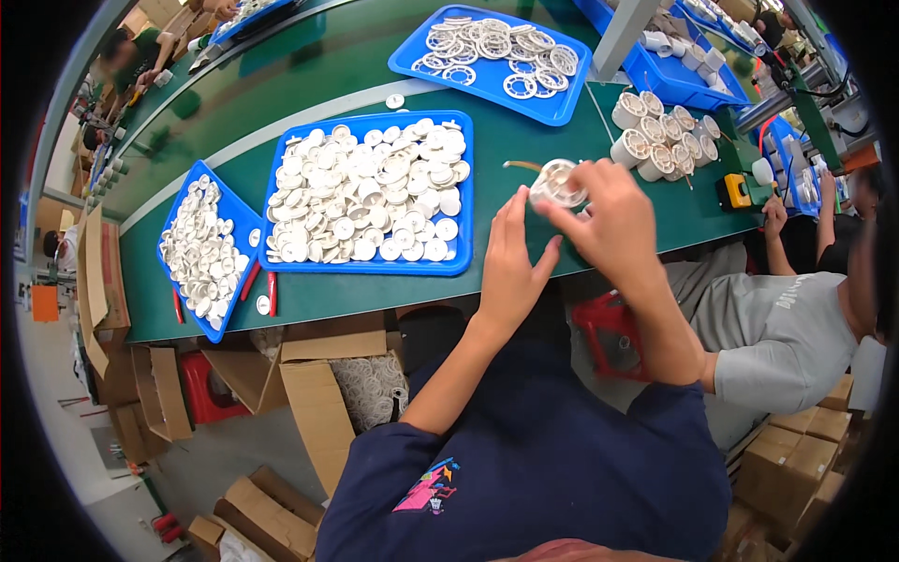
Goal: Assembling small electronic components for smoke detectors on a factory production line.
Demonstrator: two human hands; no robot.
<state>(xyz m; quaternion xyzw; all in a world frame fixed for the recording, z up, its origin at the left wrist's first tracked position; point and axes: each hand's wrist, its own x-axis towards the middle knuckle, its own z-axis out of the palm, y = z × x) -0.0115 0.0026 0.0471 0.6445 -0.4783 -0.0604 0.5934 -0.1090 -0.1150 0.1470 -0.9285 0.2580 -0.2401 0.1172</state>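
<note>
Above the green tabletop, a white round plastic housing (554, 184) with a short brownish wire sticking out to its left is gripped by my right hand (613, 220), fingers and thumb at its right side. My left hand (510, 258) is close against the lower left of the housing, its fingers stretched out and the thumb apart. Whether its fingertips touch the housing I cannot tell. Left of my hands, a large blue tray (375, 270) is heaped with white round caps (365, 192). A smaller blue tray (245, 217) beside it holds smaller white parts (198, 248).
A blue tray of white rings (560, 114) lies at the back. To the right stand several white cylindrical housings (655, 140) with wires, and a yellow-and-black device (735, 192). Red-handled tools (272, 294) lie by the left tray. A person in grey (777, 328) sits at right.
</note>
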